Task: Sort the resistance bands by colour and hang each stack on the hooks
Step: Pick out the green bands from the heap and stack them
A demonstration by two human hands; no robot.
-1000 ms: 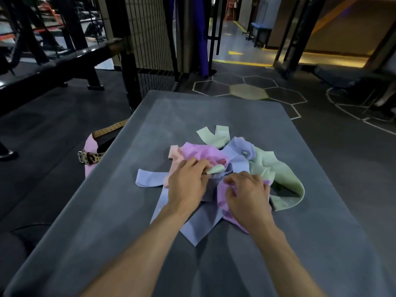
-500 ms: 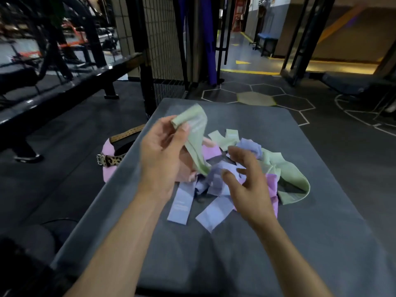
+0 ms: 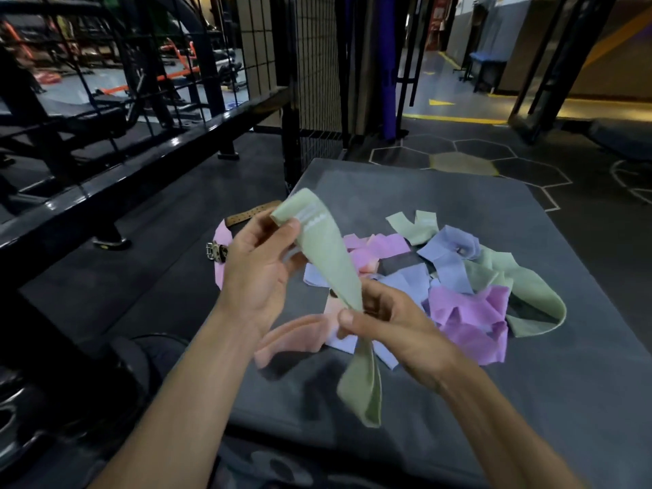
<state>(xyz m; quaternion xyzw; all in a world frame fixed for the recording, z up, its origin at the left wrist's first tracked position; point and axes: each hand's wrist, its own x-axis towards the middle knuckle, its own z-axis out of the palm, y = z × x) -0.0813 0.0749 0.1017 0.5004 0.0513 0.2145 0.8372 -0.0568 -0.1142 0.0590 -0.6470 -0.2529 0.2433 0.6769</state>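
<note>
Since the earlier frame the right hand (image 3: 395, 326) has come in from hovering over the pile and now pinches the pale green fabric resistance band (image 3: 331, 262) partway down its length, thumb and fingers (image 3: 347, 317) closed on it. At about ten o'clock from it, the left hand (image 3: 257, 266) grips the band's upper end between thumb and fingers, held up above the near left part of the grey padded bench (image 3: 529, 400). Below the right hand, the band's lower loop hangs free toward six o'clock.

On the bench lies the heap of loose fabric bands (image 3: 458, 277): lilac-blue ones in the middle, pink-purple ones at about four o'clock from the hands, another pale green band curling round the heap's right edge, and a peach one, blurred, between the forearms. Off the bench's left edge, on the dark floor, lies a pink belt with a metal buckle (image 3: 220, 255).
</note>
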